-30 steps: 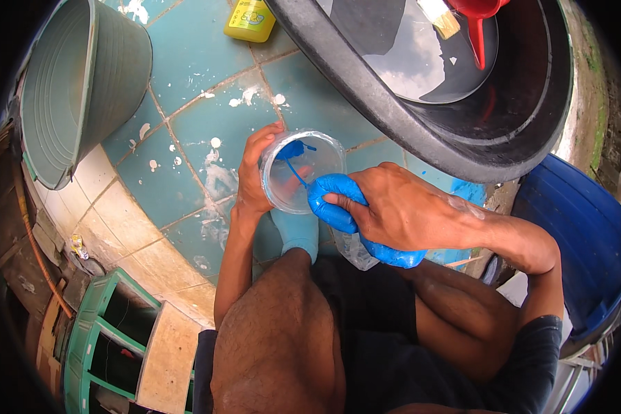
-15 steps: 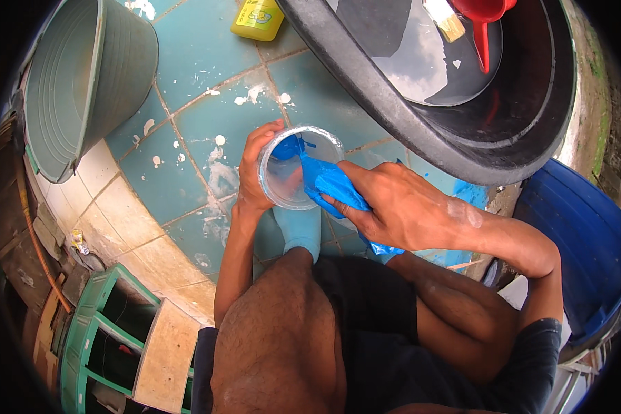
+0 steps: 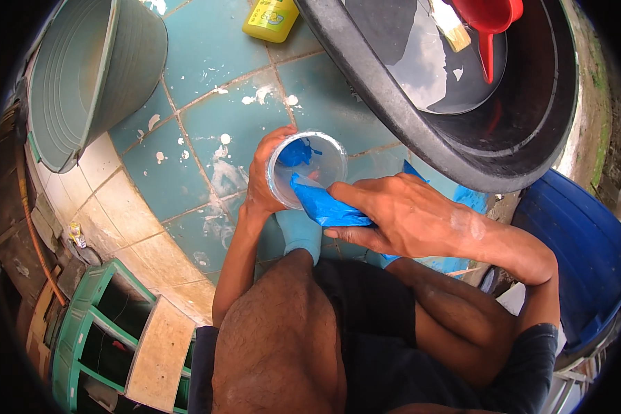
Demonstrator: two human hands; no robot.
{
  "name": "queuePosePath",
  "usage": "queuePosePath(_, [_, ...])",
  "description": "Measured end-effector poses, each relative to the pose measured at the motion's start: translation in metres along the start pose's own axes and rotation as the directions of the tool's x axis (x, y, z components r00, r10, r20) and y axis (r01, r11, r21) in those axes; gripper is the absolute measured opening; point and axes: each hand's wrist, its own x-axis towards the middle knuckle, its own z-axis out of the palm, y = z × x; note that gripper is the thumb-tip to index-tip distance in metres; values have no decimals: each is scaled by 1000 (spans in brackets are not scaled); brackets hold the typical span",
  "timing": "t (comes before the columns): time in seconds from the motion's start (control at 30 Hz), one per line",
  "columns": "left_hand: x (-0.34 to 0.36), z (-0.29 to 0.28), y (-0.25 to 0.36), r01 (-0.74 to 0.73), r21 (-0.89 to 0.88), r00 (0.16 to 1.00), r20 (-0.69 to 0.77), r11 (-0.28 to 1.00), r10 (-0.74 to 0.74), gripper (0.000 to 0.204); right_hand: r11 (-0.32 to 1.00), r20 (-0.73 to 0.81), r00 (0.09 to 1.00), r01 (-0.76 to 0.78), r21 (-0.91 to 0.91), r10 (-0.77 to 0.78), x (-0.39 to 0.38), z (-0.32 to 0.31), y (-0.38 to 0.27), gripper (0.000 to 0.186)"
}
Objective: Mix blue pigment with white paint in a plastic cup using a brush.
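Observation:
My left hand (image 3: 265, 169) is closed around the side of a clear plastic tub (image 3: 332, 164), its mouth tilted up toward me. A patch of blue paint (image 3: 295, 153) clings to the tub's inner wall. In my right hand (image 3: 410, 215) I grip a blue plastic bag (image 3: 324, 201), pinched between thumb and fingers. The bag's open tip points into the tub's near side, over the rim. The far ends of the left fingers are partly hidden behind the tub.
A large black basin (image 3: 407, 124) at the far right contains liquid, a red dipper (image 3: 486, 52) and a brush (image 3: 452, 31). A grey-green bucket (image 3: 127, 76) lies far left. A yellow bottle (image 3: 272, 19) is at the top. White spots mark the tiled floor (image 3: 207, 103). A blue tub (image 3: 573, 255) stands right.
The bag's tip has drawn back and down from the paint inside the tub toward its near rim. The strand of blue between them no longer shows.

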Motion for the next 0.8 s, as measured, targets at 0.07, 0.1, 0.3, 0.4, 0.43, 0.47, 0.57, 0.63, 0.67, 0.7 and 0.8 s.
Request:
queuePosePath(0.07, [-4, 1, -2, 109, -117, 994, -5, 987, -111, 90, 997, 3, 1000, 8, -71, -8, -1, 3, 1, 40])
queuePosePath(0.1, [-2, 1, -1, 109, -114, 994, -7, 987, -111, 90, 990, 3, 1000, 12, -139, -11, -1, 5, 1, 40])
queuePosePath(0.3, [5, 2, -4, -126, 4, 991, -42, 992, 126, 92, 989, -42, 997, -69, -127, 64, -3, 15, 7, 51])
queuePosePath(0.4, [3, 3, -4, -158, -68, 984, -96, 985, 151, 95, 987, -34, 995, -96, -128, 93, -4, 13, 4, 58])
queuePosePath(0.43, [2, 3, -4, -155, -40, 984, -91, 987, 151, 96, 987, -32, 995, -94, -128, 90, -3, 12, 3, 58])
queuePosePath(0.47, [0, 3, -5, -153, -13, 985, -85, 988, 151, 97, 983, 1, 994, -108, -146, 109, -2, 11, 1, 59])
queuePosePath(0.57, [-1, 2, -8, -150, -99, 989, -24, 984, 148, 93, 981, 9, 992, -124, -149, 126, -2, 14, 5, 59])
queuePosePath(0.63, [2, 0, -5, -157, -97, 988, -21, 983, 156, 92, 985, -22, 994, -109, -134, 107, -5, 13, 4, 58])
queuePosePath(0.67, [3, 0, -4, -160, -100, 987, -19, 982, 159, 91, 986, -17, 994, -109, -128, 108, -6, 11, 2, 58])
queuePosePath(0.7, [1, 0, -5, -159, -96, 987, -20, 983, 158, 91, 987, -6, 994, -109, -119, 109, -5, 10, 2, 58])
queuePosePath(0.8, [0, 1, -9, -155, -48, 984, -93, 987, 151, 98, 993, -66, 997, -56, -99, 50, -5, 13, 5, 53])
